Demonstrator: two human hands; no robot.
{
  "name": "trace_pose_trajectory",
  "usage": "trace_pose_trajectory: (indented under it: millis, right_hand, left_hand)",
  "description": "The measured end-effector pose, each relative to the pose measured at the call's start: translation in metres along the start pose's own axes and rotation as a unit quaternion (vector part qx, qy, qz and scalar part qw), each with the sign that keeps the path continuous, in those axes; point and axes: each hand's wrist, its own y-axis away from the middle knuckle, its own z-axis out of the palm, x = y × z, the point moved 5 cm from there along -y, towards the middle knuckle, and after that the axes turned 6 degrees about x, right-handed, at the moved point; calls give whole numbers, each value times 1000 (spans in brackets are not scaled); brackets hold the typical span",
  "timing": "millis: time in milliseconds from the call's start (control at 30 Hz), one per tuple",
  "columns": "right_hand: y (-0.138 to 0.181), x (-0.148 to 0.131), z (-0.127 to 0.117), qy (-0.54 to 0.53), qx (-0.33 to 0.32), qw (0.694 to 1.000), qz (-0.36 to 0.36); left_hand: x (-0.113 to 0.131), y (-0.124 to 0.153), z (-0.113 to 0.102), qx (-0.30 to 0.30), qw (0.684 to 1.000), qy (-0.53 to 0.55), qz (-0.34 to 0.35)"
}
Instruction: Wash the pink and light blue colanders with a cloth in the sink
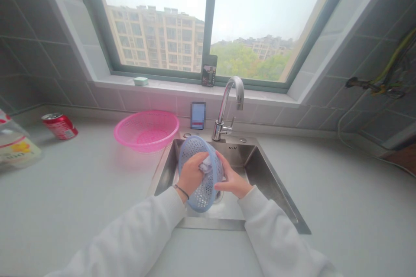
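Note:
A blue perforated plastic basket (196, 151) is held tilted on its side over the steel sink (263, 169). My left hand (190, 175) is inside the basket's bowl, fingers closed on a small pale cloth or sponge (205, 165) pressed against the mesh. My right hand (232, 180) grips the basket from outside on its right rim, fingers wrapped round it. Both white sleeves reach in from the bottom of the view.
A pink basket (147, 130) sits on the counter left of the sink. The tap (231, 97) arches over the basin's back. A red can (59, 126) lies on its side at far left beside a plastic bag (14, 145). A small box (198, 115) stands against the wall.

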Motion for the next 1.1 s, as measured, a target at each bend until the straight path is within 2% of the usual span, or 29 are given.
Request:
trace_pose_trajectory:
  millis: [233, 433, 633, 800, 967, 1100]
  right_hand:
    - [-5, 4, 11, -72, 66, 995, -9]
    - [-5, 4, 25, -143, 48, 988, -30]
    - [-6, 6, 31, -99, 101, 989, -36]
    - [-4, -7, 23, -99, 134, 985, -54]
    - [-2, -17, 13, -165, 130, 977, -36]
    - [-2, -19, 16, -194, 118, 974, -28]
  left_hand:
    - [10, 0, 1, -3, 1000, 22, -10]
    - [15, -2, -1, 29, 999, 12, -8]
    - [13, -1, 4, 28, 1000, -4, -1]
    - [10, 0, 4, 22, 999, 26, 1]
    - [16, 0, 0, 31, 996, 79, 6]
    - [18, 0, 2, 28, 994, 102, -12]
